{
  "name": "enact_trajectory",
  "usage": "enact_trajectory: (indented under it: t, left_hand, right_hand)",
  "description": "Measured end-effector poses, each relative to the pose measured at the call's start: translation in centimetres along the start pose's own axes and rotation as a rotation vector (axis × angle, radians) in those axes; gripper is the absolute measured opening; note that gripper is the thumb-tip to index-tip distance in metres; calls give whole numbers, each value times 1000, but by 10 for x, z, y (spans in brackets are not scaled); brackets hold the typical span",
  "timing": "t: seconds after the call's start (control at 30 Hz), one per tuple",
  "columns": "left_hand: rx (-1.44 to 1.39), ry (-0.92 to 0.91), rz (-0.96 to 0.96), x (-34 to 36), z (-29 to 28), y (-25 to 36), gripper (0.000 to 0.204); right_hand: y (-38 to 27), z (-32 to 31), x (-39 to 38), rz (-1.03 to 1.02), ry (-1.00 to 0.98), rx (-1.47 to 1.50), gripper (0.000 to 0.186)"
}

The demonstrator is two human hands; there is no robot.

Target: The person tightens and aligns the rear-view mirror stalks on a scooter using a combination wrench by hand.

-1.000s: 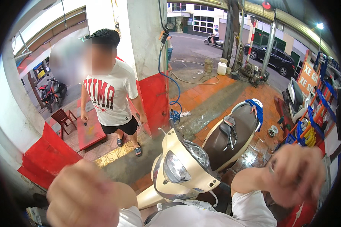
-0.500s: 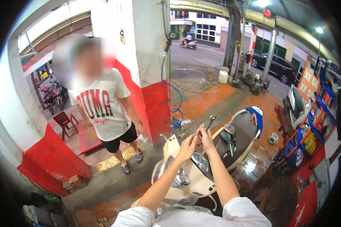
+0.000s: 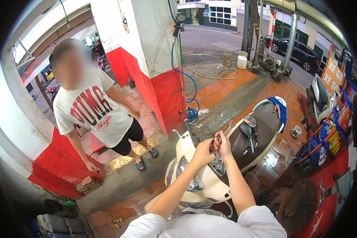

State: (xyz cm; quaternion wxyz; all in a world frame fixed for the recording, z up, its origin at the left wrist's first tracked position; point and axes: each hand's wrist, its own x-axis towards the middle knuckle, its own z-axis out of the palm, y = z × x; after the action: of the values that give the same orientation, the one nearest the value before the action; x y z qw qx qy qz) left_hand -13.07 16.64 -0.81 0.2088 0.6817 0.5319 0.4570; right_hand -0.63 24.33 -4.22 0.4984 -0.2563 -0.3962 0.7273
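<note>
My left hand (image 3: 203,151) and my right hand (image 3: 225,144) meet over the handlebar area of a cream scooter (image 3: 198,186). Their fingertips pinch a small dark part (image 3: 215,145) between them; what it is I cannot tell. Both forearms reach up from the lower edge in white sleeves. Just beyond my fingers a metal wrench (image 3: 230,127) lies at the front of the brown seat (image 3: 267,123). A detached round mirror (image 3: 249,121) also rests on the seat. A blue cloth (image 3: 281,110) hangs over the scooter's rear.
A person in a white printed T-shirt and black shorts (image 3: 95,115) stands at the left, facing the scooter. A red-and-white pillar (image 3: 162,79) with a coiled blue hose (image 3: 191,91) rises behind it. Racks with blue baskets (image 3: 325,146) line the right; a black car (image 3: 301,51) is parked beyond.
A second ago my hands were apart and close to the camera. They came together over the scooter's front and now pinch the small part lower, near the handlebar.
</note>
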Motion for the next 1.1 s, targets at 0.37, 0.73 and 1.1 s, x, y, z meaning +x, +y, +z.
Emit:
enact_trajectory:
  t: [0.37, 0.73, 1.1]
  left_hand:
    - [-36, -107, -96, 4, -1, 13, 57]
    - [-19, 145, 29, 0, 3, 3, 39]
    - [7, 122, 101, -1, 3, 7, 30]
  right_hand:
    - [-5, -6, -9, -82, -75, -16, 45]
    - [-26, -16, -12, -23, 26, 646, 65]
    - [-27, -34, -10, 129, -70, 788, 53]
